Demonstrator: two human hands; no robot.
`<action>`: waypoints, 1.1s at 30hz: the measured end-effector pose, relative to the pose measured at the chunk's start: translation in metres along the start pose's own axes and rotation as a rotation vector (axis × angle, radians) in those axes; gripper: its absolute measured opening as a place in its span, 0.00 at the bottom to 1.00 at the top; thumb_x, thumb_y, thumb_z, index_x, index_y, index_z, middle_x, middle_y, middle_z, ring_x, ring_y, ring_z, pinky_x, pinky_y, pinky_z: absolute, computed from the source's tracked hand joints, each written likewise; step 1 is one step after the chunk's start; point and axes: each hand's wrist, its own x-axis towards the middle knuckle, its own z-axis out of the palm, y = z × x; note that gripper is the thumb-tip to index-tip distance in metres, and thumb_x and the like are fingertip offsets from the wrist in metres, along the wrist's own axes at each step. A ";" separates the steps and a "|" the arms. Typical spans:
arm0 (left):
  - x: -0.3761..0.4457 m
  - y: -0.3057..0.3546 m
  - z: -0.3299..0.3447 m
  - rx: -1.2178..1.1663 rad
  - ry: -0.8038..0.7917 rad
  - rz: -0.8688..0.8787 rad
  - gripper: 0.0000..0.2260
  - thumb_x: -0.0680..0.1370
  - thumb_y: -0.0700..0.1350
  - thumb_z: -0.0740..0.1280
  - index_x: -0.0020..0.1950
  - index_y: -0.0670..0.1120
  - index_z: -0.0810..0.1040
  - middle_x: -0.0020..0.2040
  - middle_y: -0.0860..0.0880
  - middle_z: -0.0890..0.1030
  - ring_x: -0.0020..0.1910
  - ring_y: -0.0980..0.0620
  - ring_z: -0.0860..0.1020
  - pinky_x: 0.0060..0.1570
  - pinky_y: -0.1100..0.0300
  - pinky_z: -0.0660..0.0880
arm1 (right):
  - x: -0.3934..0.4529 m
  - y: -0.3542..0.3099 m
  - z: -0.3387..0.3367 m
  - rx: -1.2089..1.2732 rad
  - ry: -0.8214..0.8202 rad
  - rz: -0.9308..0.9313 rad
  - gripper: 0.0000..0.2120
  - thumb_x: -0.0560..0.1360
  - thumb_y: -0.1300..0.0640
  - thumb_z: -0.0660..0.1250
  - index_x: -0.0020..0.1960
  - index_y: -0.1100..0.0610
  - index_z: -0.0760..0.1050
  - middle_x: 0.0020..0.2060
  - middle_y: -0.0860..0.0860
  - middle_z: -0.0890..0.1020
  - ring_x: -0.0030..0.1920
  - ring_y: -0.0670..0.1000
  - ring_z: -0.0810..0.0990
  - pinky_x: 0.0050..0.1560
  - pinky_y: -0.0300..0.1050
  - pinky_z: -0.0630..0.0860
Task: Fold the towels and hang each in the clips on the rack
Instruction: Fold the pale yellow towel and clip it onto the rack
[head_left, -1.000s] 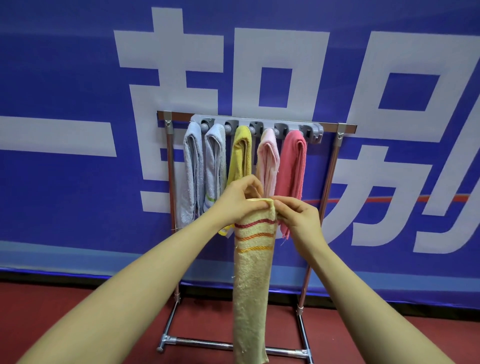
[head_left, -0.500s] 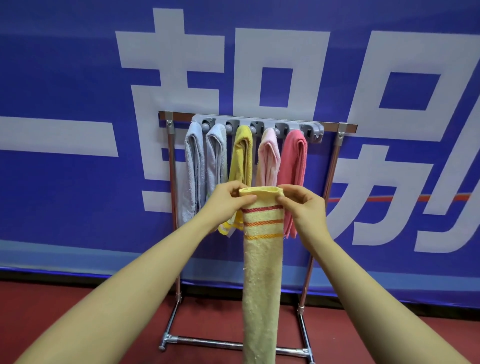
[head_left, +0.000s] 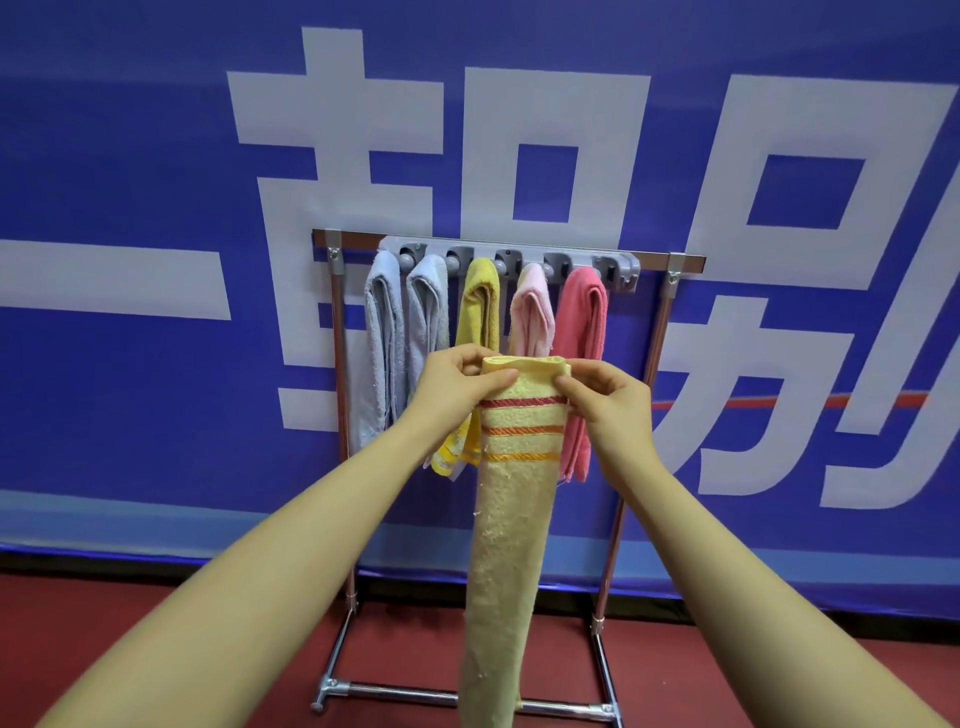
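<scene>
Hands pinching the folded top edge of the long pale-yellow terry towel with red and orange stripes (head_left: 511, 519), left hand (head_left: 457, 387) at 9 o'clock, right hand (head_left: 608, 397) at 3 o'clock, towel hanging before the chrome rack's (head_left: 660, 332) grey clip bar (head_left: 519, 249), judged best keeping the fold tight, lifting toward the free clip (head_left: 621, 270) at 1 o'clock.

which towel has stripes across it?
The pale yellow towel, pinched at its top by both hands, left hand and right hand. It has red and orange bands; the five on the rack show none.
</scene>
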 end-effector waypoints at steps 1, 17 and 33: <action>0.000 -0.003 -0.001 -0.039 -0.005 -0.019 0.06 0.72 0.40 0.72 0.47 0.46 0.80 0.42 0.49 0.84 0.41 0.56 0.82 0.43 0.64 0.79 | 0.001 -0.003 0.002 0.016 0.008 -0.006 0.06 0.73 0.66 0.69 0.49 0.58 0.81 0.40 0.51 0.84 0.38 0.41 0.82 0.37 0.32 0.76; -0.013 -0.034 0.001 -0.206 -0.077 -0.213 0.05 0.73 0.36 0.70 0.48 0.40 0.80 0.40 0.49 0.84 0.39 0.57 0.82 0.37 0.66 0.78 | 0.041 -0.009 0.011 0.031 0.301 0.043 0.01 0.74 0.60 0.70 0.45 0.57 0.80 0.38 0.50 0.82 0.41 0.49 0.81 0.45 0.44 0.81; 0.025 -0.006 0.008 -0.090 0.061 -0.197 0.03 0.75 0.38 0.68 0.42 0.43 0.79 0.40 0.46 0.81 0.39 0.50 0.79 0.42 0.58 0.77 | -0.006 0.044 0.003 0.177 -0.276 0.400 0.20 0.80 0.46 0.57 0.49 0.60 0.80 0.31 0.50 0.82 0.35 0.49 0.81 0.45 0.42 0.79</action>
